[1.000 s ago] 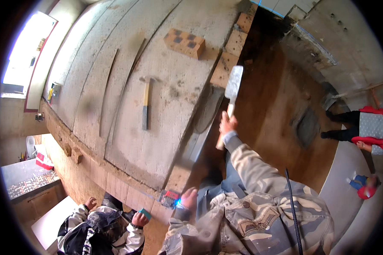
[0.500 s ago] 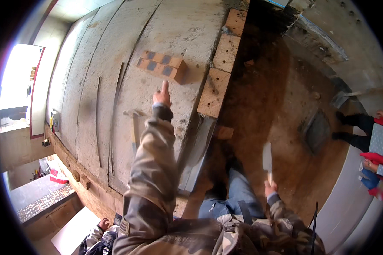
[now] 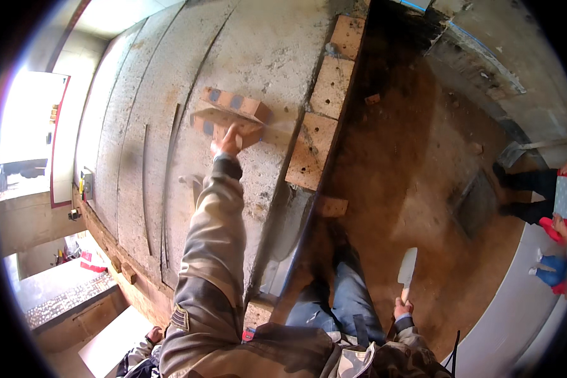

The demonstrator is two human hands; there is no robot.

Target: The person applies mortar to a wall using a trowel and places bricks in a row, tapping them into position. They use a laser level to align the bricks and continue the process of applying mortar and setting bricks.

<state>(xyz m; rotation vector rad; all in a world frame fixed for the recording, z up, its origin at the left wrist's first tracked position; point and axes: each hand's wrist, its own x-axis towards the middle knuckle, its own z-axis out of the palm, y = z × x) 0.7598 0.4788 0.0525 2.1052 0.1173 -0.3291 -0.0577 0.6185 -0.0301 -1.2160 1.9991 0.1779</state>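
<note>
Over the concrete slab (image 3: 268, 50), my left hand (image 3: 227, 142) is closed on the near one of two orange bricks, with its fingers at that brick's near side. The held brick (image 3: 217, 128) is tilted and parted from the far brick (image 3: 236, 103), which has dark round spots. Low on the right, my right hand (image 3: 403, 308) grips a bricklaying knife (image 3: 407, 267) by its pale handle, its flat blade pointing up and away. Beside my left sleeve lies what looks like a hammer (image 3: 190, 181), partly hidden by the arm.
A row of laid bricks (image 3: 312, 140) runs along the slab's right edge, beside a lower brown floor (image 3: 384, 164). A loose brick (image 3: 331, 206) lies near my feet. At right are a shovel (image 3: 511, 153) and a person (image 3: 564, 183). Another person's hand (image 3: 154, 334) shows at lower left.
My left hand has gone from a pointing finger near the bricks to a grip on the near one, which has come apart from the other. The knife has shifted slightly right and lower.
</note>
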